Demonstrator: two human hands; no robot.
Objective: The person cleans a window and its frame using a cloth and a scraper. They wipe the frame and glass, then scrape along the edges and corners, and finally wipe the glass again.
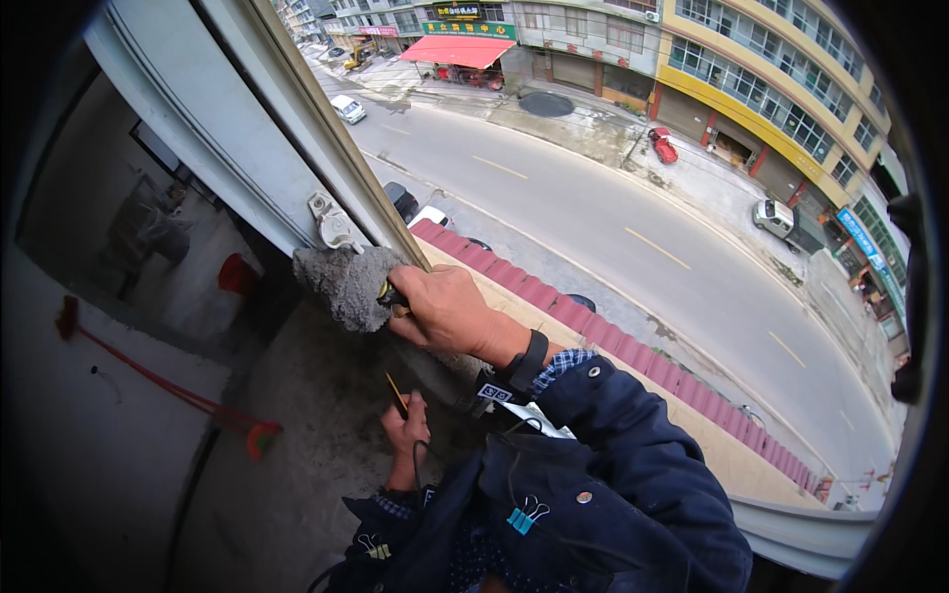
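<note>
My right hand (445, 308) is closed around the black-and-yellow handle (391, 295) of a trowel-like tool. A rough lump of wet grey mortar (341, 287) covers its far end, so the blade is hidden. The mortar is right below a metal latch (336, 223) on the white window frame (227, 109); I cannot tell whether they touch. Lower down and closer to my body, my left hand (406, 427) is closed on a thin tool with a dark grip and a yellowish edge (395, 389), pointing up; its exact kind does not show.
Outside the window, a dark red corrugated roof (593, 331) runs above a street (593, 217) far below. Indoors on the left are a red bucket (236, 274) and a red-handled broom (158, 376). Blue and yellow clips (527, 514) hang on my dark jacket.
</note>
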